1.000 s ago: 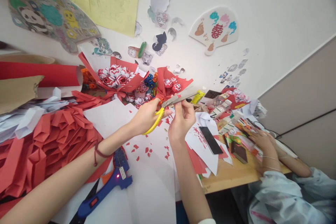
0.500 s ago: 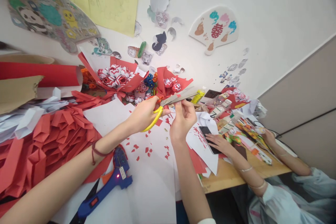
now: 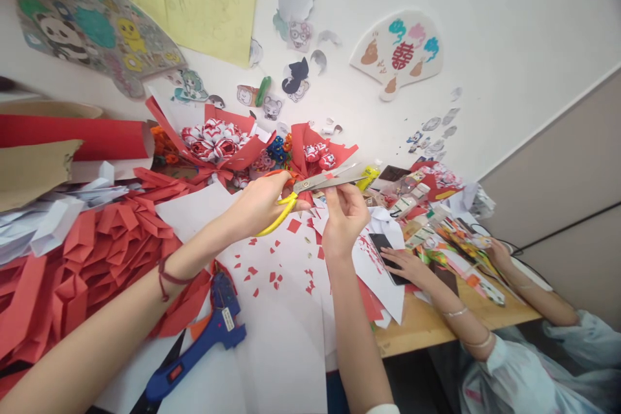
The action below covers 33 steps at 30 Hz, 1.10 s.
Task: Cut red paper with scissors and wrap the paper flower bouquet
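My left hand point(image 3: 259, 207) is wrapped around the handles of a pair of scissors point(image 3: 310, 184) with yellow and orange grips. Its blades point right, slightly apart, over the white paper point(image 3: 286, 343). Close under the blades, my right hand point(image 3: 344, 223) has its thumb and fingers pinched together. What they hold, if anything, is hidden. A tiny red paper piece point(image 3: 329, 175) shows at the blades. Below lie scattered red paper scraps point(image 3: 275, 277) and a small red paper square point(image 3: 294, 226).
A blue glue gun point(image 3: 220, 317) lies by my left forearm. Folded red paper strips point(image 3: 107, 239) are heaped left. Paper-flower bouquets point(image 3: 216, 139) stand against the wall. At right, a co-worker's hand point(image 3: 407, 265) rests on a phone point(image 3: 381, 252) beside bottles and craft bits.
My left hand and the scissors have shifted slightly left, their handles spreading wider. My right hand has moved a little right. The red square on the paper is now more exposed.
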Each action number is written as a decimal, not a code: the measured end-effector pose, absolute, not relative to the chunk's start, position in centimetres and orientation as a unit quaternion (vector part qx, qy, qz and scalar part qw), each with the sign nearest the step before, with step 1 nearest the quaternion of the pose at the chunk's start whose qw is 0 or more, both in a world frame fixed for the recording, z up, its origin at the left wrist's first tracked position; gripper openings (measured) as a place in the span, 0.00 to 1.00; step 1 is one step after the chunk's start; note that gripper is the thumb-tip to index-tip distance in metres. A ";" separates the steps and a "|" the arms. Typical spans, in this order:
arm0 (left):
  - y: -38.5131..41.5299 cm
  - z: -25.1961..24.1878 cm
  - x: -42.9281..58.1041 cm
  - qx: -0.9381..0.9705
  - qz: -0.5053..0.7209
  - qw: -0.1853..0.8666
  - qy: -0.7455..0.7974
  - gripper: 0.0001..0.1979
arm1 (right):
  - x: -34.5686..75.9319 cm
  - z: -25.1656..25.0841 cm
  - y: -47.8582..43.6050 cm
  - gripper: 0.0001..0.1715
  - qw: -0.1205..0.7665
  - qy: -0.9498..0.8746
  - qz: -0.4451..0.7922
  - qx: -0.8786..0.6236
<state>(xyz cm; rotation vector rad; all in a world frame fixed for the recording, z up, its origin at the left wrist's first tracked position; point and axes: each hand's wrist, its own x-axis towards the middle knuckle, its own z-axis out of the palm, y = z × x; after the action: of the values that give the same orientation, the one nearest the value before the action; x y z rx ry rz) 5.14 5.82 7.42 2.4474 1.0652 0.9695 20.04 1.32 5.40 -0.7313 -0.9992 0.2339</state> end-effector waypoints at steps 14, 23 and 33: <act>6.0 8.1 4.3 0.865 0.303 0.116 0.383 0.20 | 20.7 5.8 1.0 0.04 0.778 -0.514 0.103 -0.346; 6.2 8.5 3.7 0.870 0.291 0.080 0.389 0.18 | 21.2 5.4 1.4 0.06 0.768 -0.525 0.108 -0.350; 6.5 8.6 3.2 0.873 0.286 0.052 0.392 0.15 | 21.5 5.7 1.3 0.05 0.750 -0.550 0.098 -0.353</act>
<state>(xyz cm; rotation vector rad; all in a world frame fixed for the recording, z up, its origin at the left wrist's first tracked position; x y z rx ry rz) 3.23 6.49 8.57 2.6550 1.1936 0.8694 21.54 1.31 5.70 -0.7719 -1.2017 0.2142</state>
